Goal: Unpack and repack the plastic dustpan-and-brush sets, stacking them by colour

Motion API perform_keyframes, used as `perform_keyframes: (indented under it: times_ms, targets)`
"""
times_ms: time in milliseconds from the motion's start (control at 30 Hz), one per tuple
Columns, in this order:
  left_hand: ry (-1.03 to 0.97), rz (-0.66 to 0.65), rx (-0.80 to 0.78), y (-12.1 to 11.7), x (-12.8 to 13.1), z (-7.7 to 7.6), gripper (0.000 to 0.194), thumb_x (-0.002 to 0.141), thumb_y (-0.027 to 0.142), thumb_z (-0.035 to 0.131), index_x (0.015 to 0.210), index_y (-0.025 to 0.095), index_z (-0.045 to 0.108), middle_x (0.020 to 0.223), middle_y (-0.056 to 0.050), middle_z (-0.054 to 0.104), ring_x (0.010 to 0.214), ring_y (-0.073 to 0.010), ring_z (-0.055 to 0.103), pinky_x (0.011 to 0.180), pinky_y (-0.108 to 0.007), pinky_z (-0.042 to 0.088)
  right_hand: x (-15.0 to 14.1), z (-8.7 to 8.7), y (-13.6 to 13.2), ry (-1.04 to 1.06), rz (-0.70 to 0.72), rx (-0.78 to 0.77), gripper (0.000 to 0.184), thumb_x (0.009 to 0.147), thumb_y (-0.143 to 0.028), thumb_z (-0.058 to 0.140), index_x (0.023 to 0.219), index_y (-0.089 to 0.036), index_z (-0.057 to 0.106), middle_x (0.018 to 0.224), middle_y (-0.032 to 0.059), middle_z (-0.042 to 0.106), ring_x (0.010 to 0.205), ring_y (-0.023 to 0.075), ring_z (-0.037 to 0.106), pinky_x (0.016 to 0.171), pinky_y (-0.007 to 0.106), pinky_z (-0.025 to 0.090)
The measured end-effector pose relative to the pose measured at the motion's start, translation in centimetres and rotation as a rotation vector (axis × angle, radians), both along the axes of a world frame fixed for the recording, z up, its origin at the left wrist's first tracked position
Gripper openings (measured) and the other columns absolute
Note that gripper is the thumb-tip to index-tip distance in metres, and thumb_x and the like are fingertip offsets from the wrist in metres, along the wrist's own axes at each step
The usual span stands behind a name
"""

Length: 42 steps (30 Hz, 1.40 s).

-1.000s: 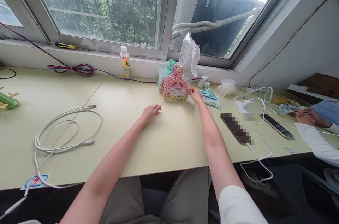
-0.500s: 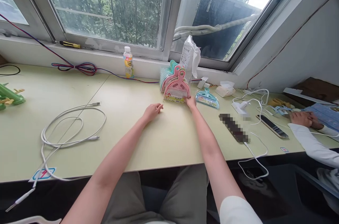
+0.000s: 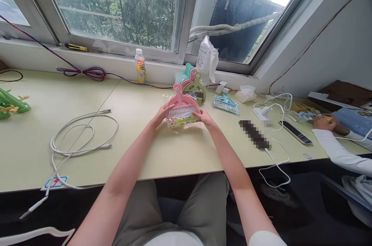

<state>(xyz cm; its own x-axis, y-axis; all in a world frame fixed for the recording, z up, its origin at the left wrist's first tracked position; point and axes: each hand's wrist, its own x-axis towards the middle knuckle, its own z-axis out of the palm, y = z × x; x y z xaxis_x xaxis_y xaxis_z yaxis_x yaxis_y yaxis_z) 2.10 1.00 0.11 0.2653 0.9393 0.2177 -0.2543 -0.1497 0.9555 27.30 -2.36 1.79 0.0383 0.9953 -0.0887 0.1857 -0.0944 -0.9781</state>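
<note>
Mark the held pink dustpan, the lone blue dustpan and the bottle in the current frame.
Pink dustpan (image 3: 182, 111): head view, on the white bristles across its front.
Blue dustpan (image 3: 226, 104): head view, middle of its front.
Bottle (image 3: 141, 68): head view, on its label.

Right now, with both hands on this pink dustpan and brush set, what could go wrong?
The clear wrapper around the pink set looks loose, so the set might shift between the left hand and right hand. The olive-green set stands close behind, so a backward bump could topple it. On the right, the charging cable hangs over the edge of the table; anything snagging it might drag the phone.
</note>
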Motion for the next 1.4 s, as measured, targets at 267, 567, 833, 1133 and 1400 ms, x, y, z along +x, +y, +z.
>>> perform_keyframes:
  times_ms: [267, 567, 833, 1133, 1400]
  targets:
    - [-0.180, 0.270, -0.008, 0.0, 0.0, 0.0, 0.057, 0.068, 0.038, 0.080, 0.119, 0.018, 0.066, 0.121, -0.012, 0.070, 0.121, -0.0336, 0.061, 0.105, -0.049, 0.047, -4.0, 0.5, -2.9, -0.237, -0.456, 0.613, 0.040, 0.086, -0.061, 0.060, 0.089, -0.021, 0.064, 0.091, 0.0059, 0.067, 0.078, 0.0169, 0.062, 0.076, 0.030, 0.051]
    - [-0.251, 0.387, -0.058, -0.6, 0.6, 0.8, 0.048, 0.073, 0.029, 0.073, 0.119, 0.020, 0.065, 0.122, -0.009, 0.070, 0.117, -0.0257, 0.064, 0.102, -0.040, 0.050, -5.7, -1.3, -2.5, 0.167, -0.100, 0.042, 0.042, 0.065, -0.057, 0.081, 0.077, -0.019, 0.067, 0.057, -0.0056, 0.053, 0.038, 0.0045, 0.034, 0.039, 0.023, 0.027]
    - [-0.161, 0.032, -0.110, -2.0, 1.0, 1.7, 0.060, 0.074, 0.027, 0.071, 0.132, 0.025, 0.058, 0.129, -0.006, 0.066, 0.116, -0.0266, 0.064, 0.090, -0.037, 0.055, -4.9, -1.6, -1.8, 0.433, -0.174, 0.078, 0.042, 0.059, -0.042, 0.087, 0.076, -0.021, 0.055, 0.065, -0.0075, 0.051, 0.049, 0.0038, 0.038, 0.044, 0.018, 0.034]
    - [-0.314, 0.221, -0.382, -0.1, 0.0, 1.0, 0.026, 0.088, 0.037, 0.059, 0.098, 0.015, 0.068, 0.091, -0.008, 0.074, 0.087, -0.0198, 0.069, 0.084, -0.033, 0.055, -4.6, -0.6, -2.7, 0.321, -0.138, 0.152, 0.029, 0.074, -0.037, 0.077, 0.091, -0.023, 0.057, 0.092, -0.0002, 0.067, 0.077, 0.0126, 0.063, 0.061, 0.022, 0.051]
    - [-0.321, 0.273, -0.296, 0.4, -0.5, 0.6, 0.026, 0.091, 0.041, 0.060, 0.097, 0.017, 0.065, 0.093, -0.007, 0.073, 0.089, -0.0188, 0.069, 0.081, -0.029, 0.055, -5.1, -0.7, -2.7, 0.429, -0.047, 0.092, 0.039, 0.075, -0.019, 0.079, 0.103, -0.026, 0.054, 0.086, -0.0013, 0.073, 0.076, 0.0156, 0.071, 0.074, 0.031, 0.062]
